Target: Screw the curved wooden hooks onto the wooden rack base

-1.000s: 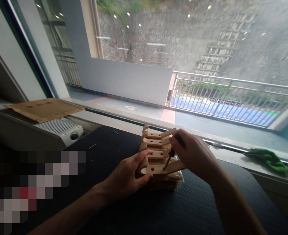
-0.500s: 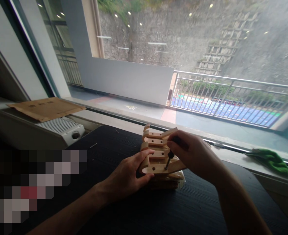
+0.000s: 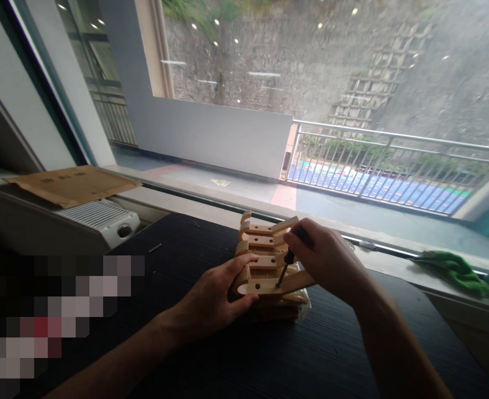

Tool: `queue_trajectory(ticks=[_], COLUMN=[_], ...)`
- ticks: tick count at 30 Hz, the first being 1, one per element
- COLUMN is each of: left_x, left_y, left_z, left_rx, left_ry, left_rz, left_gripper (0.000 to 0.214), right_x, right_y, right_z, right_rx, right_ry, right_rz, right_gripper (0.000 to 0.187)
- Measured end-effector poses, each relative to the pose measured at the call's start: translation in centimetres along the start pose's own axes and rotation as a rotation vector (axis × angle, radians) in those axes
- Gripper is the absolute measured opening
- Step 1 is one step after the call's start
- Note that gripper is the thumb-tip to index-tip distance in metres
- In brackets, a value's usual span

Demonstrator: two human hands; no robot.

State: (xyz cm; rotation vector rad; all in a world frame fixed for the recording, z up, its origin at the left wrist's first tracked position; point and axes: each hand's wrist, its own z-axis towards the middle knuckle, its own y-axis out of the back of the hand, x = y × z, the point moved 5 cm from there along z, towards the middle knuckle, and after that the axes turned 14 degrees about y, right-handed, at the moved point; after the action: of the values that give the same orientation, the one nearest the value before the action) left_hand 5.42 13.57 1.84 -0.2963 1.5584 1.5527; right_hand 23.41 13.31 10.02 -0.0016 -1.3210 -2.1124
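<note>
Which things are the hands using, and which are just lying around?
In use:
- left hand, holding the stack of wooden pieces
- right hand, gripping the screwdriver, with its tip at a hole in the nearest piece

Lying about:
- green cloth on the sill
- cardboard sheet on the white heater

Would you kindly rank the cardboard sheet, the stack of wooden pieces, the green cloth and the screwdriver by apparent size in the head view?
1. The stack of wooden pieces and the cardboard sheet: about alike, and the sheet lies farther off, so unranked.
2. The green cloth.
3. The screwdriver, partly hidden in the right hand.
</note>
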Motion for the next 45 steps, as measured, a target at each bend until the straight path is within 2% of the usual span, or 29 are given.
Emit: queue_trajectory(ticks=[4,8,13,25,28,36,39,45], left_x=[0.0,0.0,0.1,0.0,0.1,0.2,0.2,0.1], left_y=[0.0,0.0,-0.1,0.0,0.0,-0.1,-0.1,-0.1], left_z=[0.0,0.0,0.0,0.0,0.0,0.0,0.0,0.0], left_rx=[0.002,0.001,-0.006,0.004,0.007,0.010,0.010,0.000], left_ry=[0.009,0.013,-0.016,0.002,0.006,0.019,0.017,0.000], left_rz=[-0.001,-0.004,-0.021,0.006,0.001,0.020,0.015,0.006], left_gripper=[0.056,0.056,0.058,0.055,0.055,0.056,0.056,0.055], right_x=[0.2,1.4,3.1,1.2,1.2,2.4,2.4,1.8], right_y=[0.2,0.5,-0.1,-0.4,-0.2,0.4,0.5,0.3], right_z=[-0.1,-0.3,-0.3,0.0,0.0,-0.5,-0.5,-0.4], right_rx=[-0.012,0.007,0.105,0.042,0.025,0.052,0.057,0.042], right_ry=[0.010,0.099,0.196,0.060,0.065,0.175,0.160,0.117], right_rz=[-0.018,-0.011,-0.059,-0.134,-0.141,-0.068,-0.087,-0.103], right_gripper=[0.027,0.019,0.015,0.023,0.024,0.012,0.009,0.016])
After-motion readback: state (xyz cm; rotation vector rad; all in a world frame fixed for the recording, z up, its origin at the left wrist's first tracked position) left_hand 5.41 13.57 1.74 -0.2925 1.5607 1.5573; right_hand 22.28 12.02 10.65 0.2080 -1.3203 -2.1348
